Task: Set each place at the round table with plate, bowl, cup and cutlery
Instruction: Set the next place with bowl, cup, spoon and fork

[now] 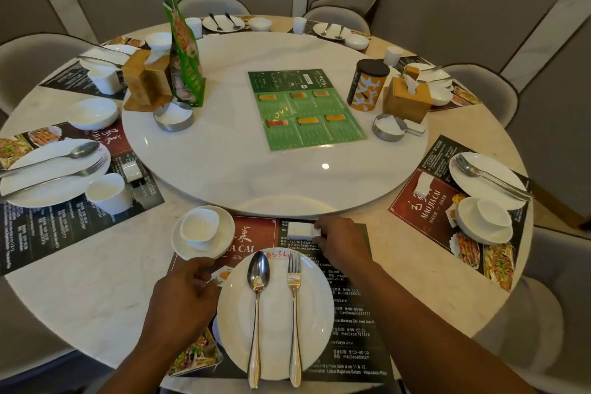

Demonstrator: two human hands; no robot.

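- Near place, bottom centre of frame: plate point(275, 313) sits on the placemat point(351, 323), spoon point(257, 297) and fork point(295, 297) lie side by side on it, handles toward the camera.
- Bowl point(204, 233) is at lower left of centre, straddling the placemat's upper left corner, with the cup point(199, 229) nested inside it.
- Left hand point(185, 291) rests just below the bowl's near rim, fingers curled; whether it pinches the rim or a small white thing under the fingers, cannot tell.
- Right hand point(342, 243) is closed on the right end of a small white packet point(299, 230) at the placemat's top edge, just above the plate.
- Step in hand, likely: squaring up the packet and bowl for this place.
- Do it well: slide the packet flat, parallel to the mat edge; keep the wrist clear of the fork.
- Steady the bowl by its rim so the cup doesn't tip.
- Other places, left and right of frame, look set already.
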